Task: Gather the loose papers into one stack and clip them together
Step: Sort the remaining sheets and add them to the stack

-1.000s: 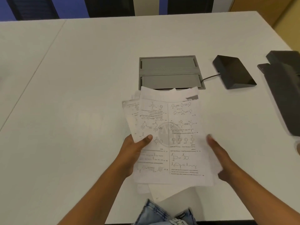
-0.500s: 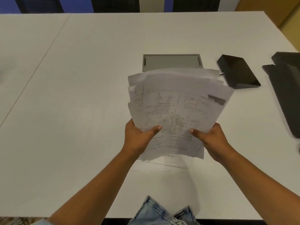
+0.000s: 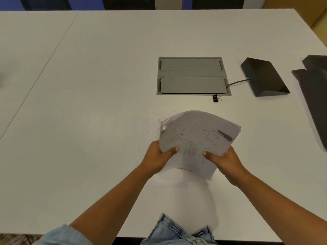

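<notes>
A bundle of printed papers [image 3: 198,137] is held above the white table [image 3: 88,103], tilted and curved, with chemistry diagrams on the top sheet. My left hand [image 3: 157,156] grips its lower left edge and my right hand [image 3: 224,160] grips its lower right edge, thumbs on top. One more printed sheet [image 3: 155,172] lies flat on the table under the bundle, mostly hidden. A small black binder clip [image 3: 215,98] lies on the table beyond the papers, just in front of the grey hatch.
A grey cable hatch [image 3: 192,75] is set into the table. A black wedge-shaped device [image 3: 263,76] with a cable sits to its right. Dark flat objects [image 3: 316,96] lie at the right edge. The near table edge is close to my body.
The bundle went from lying flat under my left hand to being lifted by both hands, then drawn lower and nearer, its sheets more squared. The binder clip and the hatch's near half have come into sight.
</notes>
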Action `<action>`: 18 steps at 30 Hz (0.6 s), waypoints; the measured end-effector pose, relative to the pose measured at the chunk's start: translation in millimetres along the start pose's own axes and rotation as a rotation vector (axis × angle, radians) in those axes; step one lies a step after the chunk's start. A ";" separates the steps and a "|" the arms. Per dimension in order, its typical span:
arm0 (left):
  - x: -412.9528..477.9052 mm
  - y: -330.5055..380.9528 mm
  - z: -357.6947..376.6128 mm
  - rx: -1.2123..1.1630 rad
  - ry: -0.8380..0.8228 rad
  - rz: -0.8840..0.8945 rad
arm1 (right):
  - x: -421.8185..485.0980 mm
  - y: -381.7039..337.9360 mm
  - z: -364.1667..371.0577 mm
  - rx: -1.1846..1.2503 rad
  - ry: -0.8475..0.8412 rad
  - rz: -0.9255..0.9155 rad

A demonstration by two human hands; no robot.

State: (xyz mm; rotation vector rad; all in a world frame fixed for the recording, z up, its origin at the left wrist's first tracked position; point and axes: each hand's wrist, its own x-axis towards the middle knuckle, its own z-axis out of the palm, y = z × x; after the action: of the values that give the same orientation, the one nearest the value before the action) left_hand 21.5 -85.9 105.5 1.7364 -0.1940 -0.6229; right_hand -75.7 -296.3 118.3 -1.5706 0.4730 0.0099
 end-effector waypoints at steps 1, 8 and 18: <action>-0.6 -7.6 -0.3 0.053 -0.033 -0.025 | -1.3 7.4 -1.1 -0.020 -0.001 0.020; -2.8 -15.8 -0.9 0.026 -0.086 -0.083 | -10.9 28.7 -12.9 -0.070 0.052 0.113; 1.8 -9.4 -3.8 -0.040 -0.083 -0.148 | -39.0 37.5 -43.3 -0.041 0.157 0.190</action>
State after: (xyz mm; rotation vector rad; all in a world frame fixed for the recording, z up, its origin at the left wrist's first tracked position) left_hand 23.0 -81.0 96.6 1.6977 -0.1103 -0.8028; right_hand -134.7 -325.7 97.0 -1.5686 0.7482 0.0417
